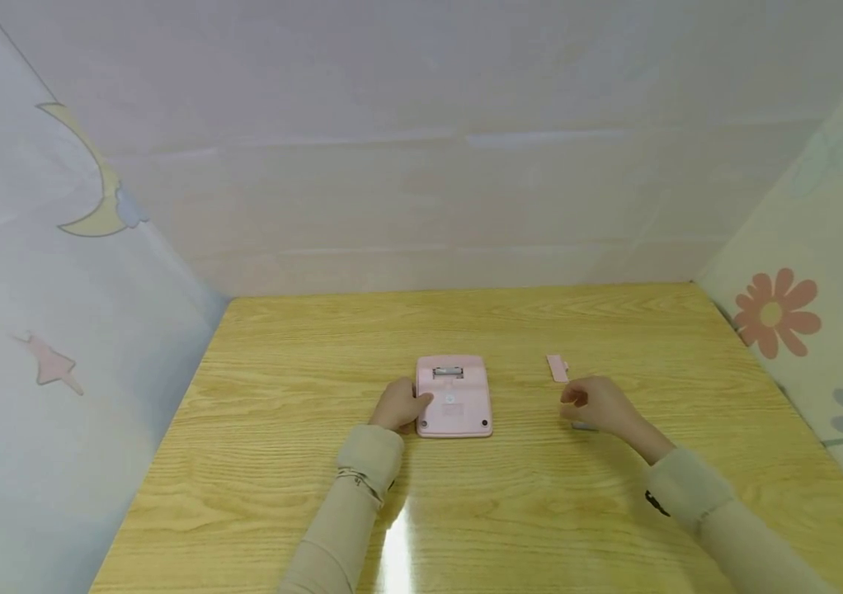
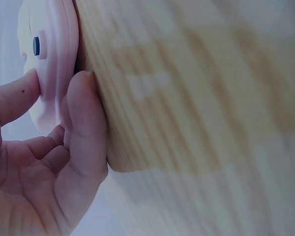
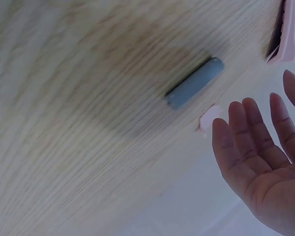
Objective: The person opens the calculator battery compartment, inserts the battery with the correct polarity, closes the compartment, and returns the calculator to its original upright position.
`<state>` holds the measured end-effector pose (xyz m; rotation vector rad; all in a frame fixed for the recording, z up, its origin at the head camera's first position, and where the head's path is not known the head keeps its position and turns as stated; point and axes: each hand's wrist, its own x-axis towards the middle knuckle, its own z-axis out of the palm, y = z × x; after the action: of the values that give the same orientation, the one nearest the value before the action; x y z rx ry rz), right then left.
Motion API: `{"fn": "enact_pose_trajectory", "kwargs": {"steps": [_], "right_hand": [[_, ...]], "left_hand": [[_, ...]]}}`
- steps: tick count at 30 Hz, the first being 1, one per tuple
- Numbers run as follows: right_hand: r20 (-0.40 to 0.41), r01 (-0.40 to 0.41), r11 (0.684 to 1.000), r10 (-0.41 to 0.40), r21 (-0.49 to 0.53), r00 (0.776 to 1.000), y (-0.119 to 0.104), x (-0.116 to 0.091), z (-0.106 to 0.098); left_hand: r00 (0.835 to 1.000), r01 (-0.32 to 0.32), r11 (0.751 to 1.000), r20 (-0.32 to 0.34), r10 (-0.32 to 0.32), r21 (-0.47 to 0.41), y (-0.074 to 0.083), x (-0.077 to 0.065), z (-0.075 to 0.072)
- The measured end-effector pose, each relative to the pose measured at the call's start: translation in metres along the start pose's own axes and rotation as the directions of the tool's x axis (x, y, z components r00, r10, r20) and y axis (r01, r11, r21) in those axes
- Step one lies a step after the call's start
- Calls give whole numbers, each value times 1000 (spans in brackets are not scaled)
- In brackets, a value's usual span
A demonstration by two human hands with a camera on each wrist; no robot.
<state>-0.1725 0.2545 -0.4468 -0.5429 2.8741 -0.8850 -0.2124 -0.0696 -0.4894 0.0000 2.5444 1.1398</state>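
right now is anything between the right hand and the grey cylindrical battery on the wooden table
Nothing visible stands between the right hand and the grey cylindrical battery; in the head view, the flat pink plastic cover lies beyond the hand, out of the way.

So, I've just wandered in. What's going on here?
Someone is working at a wooden table with both hands. The left hand grips the side edge of a pink device lying with its open compartment facing up, a silvery battery inside. The right hand looks empty, held above the table near a loose grey cylinder. A small pink cover lies apart from the device.
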Motion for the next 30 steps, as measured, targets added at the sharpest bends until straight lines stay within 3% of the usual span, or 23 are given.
{"fn": "enact_pose_trajectory", "kwargs": {"steps": [13, 16, 30], "right_hand": [[102, -42, 993, 54, -110, 993, 16, -16, 0], [118, -16, 992, 31, -126, 992, 19, -17, 0], [101, -11, 991, 25, -130, 995, 30, -16, 10]], "left_hand": [[999, -30, 999, -11, 30, 19, 1, -5, -2], [999, -32, 999, -9, 32, 14, 2, -5, -2], [1000, -30, 999, -7, 30, 31, 4, -5, -3]]}}
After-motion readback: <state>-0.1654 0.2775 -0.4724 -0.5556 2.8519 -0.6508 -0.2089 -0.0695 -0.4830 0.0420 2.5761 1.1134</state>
